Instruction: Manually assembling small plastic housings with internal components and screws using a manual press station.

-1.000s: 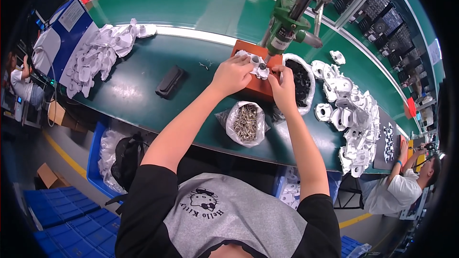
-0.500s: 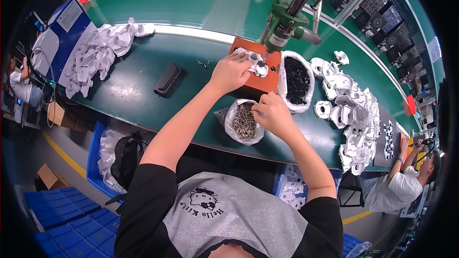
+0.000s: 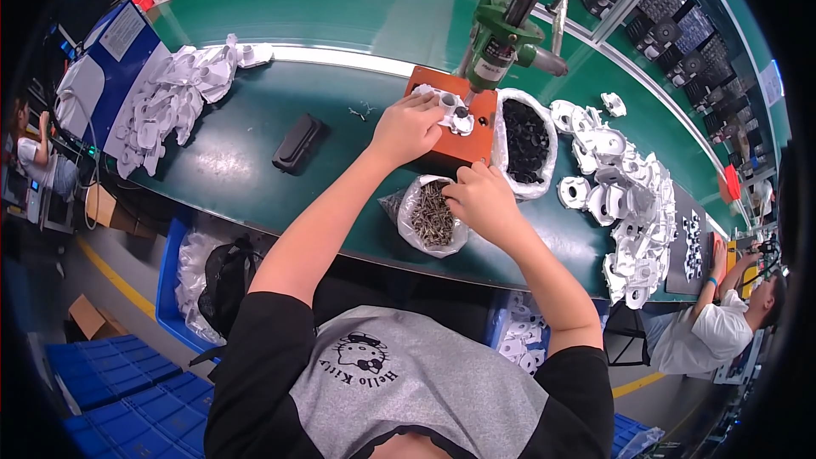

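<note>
My left hand [image 3: 408, 130] grips the left side of a white plastic part [image 3: 459, 124], which lies on an orange block [image 3: 459, 147]. A small black piece [image 3: 461, 112] sits in that part. Above it stands the green head of a press-like machine [image 3: 495, 44], its thin tip coming down close to the part. My right hand [image 3: 484, 202] is at the right rim of a clear plastic bag [image 3: 414, 240] of screws [image 3: 432, 214], just in front of the block. Its fingers are pinched together, and what lies between them is too small or hidden to make out.
An open bag of black pieces [image 3: 525, 140] stands right of the block. White plastic parts are heaped at the right [image 3: 633, 212] and at the far left [image 3: 174, 98]. A black case [image 3: 299, 143] lies left of my arm. A co-worker [image 3: 710, 327] sits at the right.
My right hand has shifted very slightly left at the bag. My left hand keeps its place on the white part.
</note>
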Demonstrator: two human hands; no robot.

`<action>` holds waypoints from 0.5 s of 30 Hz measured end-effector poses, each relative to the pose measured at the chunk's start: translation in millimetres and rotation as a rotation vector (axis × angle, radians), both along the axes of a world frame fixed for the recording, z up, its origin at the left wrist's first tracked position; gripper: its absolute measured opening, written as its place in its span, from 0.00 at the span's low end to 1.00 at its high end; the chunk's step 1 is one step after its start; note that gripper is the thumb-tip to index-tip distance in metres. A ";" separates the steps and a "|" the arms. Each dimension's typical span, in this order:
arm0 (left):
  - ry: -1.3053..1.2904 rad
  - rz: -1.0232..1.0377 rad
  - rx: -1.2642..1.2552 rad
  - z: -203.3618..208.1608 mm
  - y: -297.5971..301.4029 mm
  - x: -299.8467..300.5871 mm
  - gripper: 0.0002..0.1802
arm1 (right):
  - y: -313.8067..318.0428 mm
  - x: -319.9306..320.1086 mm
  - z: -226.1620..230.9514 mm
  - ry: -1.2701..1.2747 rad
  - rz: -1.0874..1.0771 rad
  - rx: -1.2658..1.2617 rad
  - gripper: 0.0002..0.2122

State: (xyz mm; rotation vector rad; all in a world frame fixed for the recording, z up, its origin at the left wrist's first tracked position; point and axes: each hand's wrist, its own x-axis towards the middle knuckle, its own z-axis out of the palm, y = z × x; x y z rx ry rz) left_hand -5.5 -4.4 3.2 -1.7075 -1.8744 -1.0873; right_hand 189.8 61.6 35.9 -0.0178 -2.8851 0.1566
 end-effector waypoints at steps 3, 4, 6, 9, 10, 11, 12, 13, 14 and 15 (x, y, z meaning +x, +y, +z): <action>-0.035 -0.013 0.020 -0.1 -0.7 0.4 0.05 | -1.7 -1.3 -2.9 0.017 -0.013 0.045 0.04; -0.035 -0.014 0.020 0.1 -0.9 0.6 0.05 | -2.0 -1.4 -4.0 0.042 -0.017 0.059 0.02; -0.040 -0.025 0.043 0.7 -1.1 0.3 0.05 | -1.8 -1.6 -4.9 0.052 -0.012 0.059 0.01; -0.046 -0.018 0.037 0.4 -0.3 2.2 0.04 | -0.9 -2.2 -6.3 0.054 0.001 0.068 0.02; -0.045 -0.018 0.037 -0.5 -0.3 1.5 0.04 | -0.6 -2.1 -7.0 0.045 0.008 0.077 0.03; -0.027 -0.006 0.022 -1.3 -0.5 0.5 0.06 | -0.8 -2.7 -7.8 0.045 0.007 0.078 0.03; -0.010 0.006 0.006 -0.9 -0.7 0.1 0.09 | -1.4 -3.5 -8.5 0.058 0.014 0.090 0.03; -0.009 0.004 0.006 -0.6 -0.6 0.1 0.09 | -2.0 -4.0 -8.8 0.071 0.021 0.103 0.02; -0.012 0.001 0.007 -0.4 -0.4 0.4 0.08 | -2.1 -4.0 -8.8 0.071 0.019 0.103 0.02; -0.014 -0.002 0.007 -0.2 -0.4 0.5 0.08 | -2.3 -3.9 -9.1 0.086 0.024 0.104 0.02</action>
